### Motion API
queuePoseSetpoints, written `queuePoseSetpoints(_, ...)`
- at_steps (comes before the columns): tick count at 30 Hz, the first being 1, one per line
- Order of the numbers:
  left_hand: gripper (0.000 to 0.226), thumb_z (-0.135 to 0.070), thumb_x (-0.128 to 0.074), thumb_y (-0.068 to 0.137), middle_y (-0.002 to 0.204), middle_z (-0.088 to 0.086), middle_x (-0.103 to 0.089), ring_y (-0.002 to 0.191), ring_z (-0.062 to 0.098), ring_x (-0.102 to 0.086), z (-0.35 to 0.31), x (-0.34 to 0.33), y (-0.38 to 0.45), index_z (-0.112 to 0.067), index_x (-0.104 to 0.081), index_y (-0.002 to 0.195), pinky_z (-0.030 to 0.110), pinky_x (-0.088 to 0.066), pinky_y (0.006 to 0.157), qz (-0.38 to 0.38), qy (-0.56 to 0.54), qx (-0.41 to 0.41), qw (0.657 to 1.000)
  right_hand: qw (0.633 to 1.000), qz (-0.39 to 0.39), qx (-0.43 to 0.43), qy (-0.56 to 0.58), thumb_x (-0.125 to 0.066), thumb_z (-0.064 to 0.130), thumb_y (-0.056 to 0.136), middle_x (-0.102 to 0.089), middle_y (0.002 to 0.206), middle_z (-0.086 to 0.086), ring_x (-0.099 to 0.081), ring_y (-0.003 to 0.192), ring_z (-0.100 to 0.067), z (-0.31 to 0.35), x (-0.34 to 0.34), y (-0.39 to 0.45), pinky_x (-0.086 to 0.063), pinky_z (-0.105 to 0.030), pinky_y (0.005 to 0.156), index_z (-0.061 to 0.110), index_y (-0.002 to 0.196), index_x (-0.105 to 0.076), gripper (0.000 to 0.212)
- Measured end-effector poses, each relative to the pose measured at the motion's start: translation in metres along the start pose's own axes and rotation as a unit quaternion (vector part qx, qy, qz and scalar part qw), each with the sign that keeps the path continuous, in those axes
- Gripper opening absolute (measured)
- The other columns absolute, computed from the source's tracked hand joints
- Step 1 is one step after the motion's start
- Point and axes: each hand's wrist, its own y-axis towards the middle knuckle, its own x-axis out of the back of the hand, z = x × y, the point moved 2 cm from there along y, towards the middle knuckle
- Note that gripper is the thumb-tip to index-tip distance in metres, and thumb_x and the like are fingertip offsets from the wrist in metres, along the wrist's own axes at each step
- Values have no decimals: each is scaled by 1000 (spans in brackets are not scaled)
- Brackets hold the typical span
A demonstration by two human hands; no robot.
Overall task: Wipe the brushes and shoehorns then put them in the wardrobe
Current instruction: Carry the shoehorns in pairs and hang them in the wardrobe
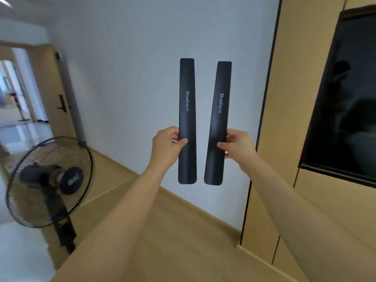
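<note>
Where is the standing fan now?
In the head view, the standing fan is at lower left, on the floor left of the left hand.

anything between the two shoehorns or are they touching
Nothing. The left shoehorn and right shoehorn are held apart; the head view shows only bare white wall through the gap.

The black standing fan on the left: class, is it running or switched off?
Cannot tell. The black standing fan shows blur behind its wire grille, but this single frame is blurred throughout that side.

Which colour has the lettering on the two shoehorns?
White, on black shoehorns; head view.
</note>
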Motion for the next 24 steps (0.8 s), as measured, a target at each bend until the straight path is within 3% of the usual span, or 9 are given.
queuePoseSetpoints(10, 12, -17, -70, 88, 86, -3, -70, 80, 14, -67, 102, 18, 128, -18, -71, 101, 41, -61, 73, -99, 102, 45, 989, 985, 144, 48, 85, -65, -7, 86, -72, 106, -15, -70, 99, -34, -31, -125, 186, -60, -50, 83, 6, 116, -68, 33)
queuePoseSetpoints(14, 12, -17, -71, 88, 87, 2, -70, 83, 19, -67, 129, 20, 191, -16, -70, 100, 46, -60, 76, -143, 128, 67, 979, 974, 191, 72, 98, -66, -6, 86, -73, 102, -14, -71, 96, -32, -30, -160, 264, -62, -48, 81, 6, 114, -68, 31)
queuePoseSetpoints(24, 13, -20, -70, 88, 88, -12, -70, 84, 6, -67, 213, 32, 303, -29, -67, 97, 42, -61, 76, -210, 153, 84, 962, 952, 266, 114, 102, -68, 2, 90, -72, 109, -7, -70, 98, -26, -46, -266, 406, -62, -43, 82, 14, 117, -66, 30)
